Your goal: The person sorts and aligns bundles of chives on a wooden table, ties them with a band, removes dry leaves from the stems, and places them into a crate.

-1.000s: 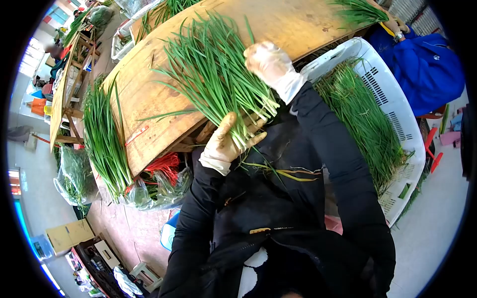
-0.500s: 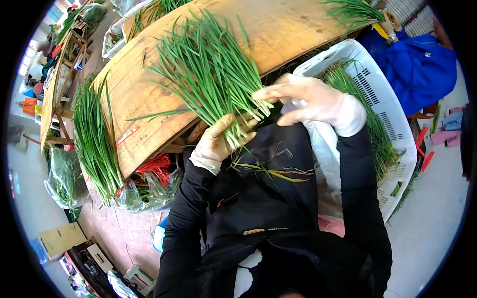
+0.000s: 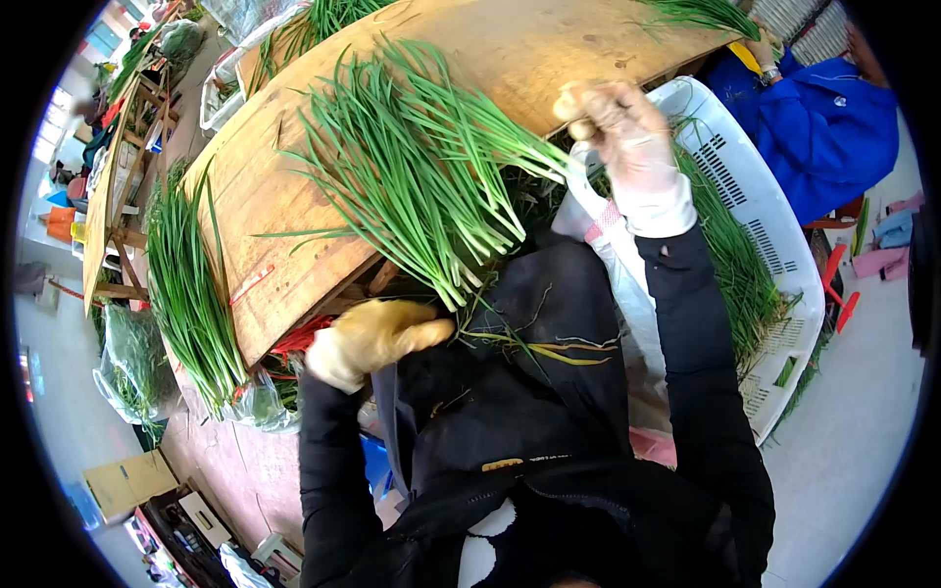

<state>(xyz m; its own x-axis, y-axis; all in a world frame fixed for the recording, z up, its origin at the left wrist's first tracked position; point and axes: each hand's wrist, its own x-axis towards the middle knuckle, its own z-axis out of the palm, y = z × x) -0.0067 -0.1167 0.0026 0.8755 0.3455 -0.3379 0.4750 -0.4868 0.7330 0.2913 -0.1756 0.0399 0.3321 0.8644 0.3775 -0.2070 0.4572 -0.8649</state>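
Left hand [image 3: 377, 338] has drawn back from the leaves [image 3: 392, 167] and the right hand [image 3: 627, 137] has risen. Across the desk [image 3: 520, 59] edge they lie fanned, seemingly untied; the crate [image 3: 809, 279] holds more greens [image 3: 730, 294]; one neater bunch [image 3: 191, 294] lies left. Whether either hand grips anything, I cannot tell.

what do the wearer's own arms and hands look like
The left hand and right hand wear pale gloves with yellowish patches and whitish cuffs. Long black sleeves cover both arms; the right one has a small pale spot near the wrist.
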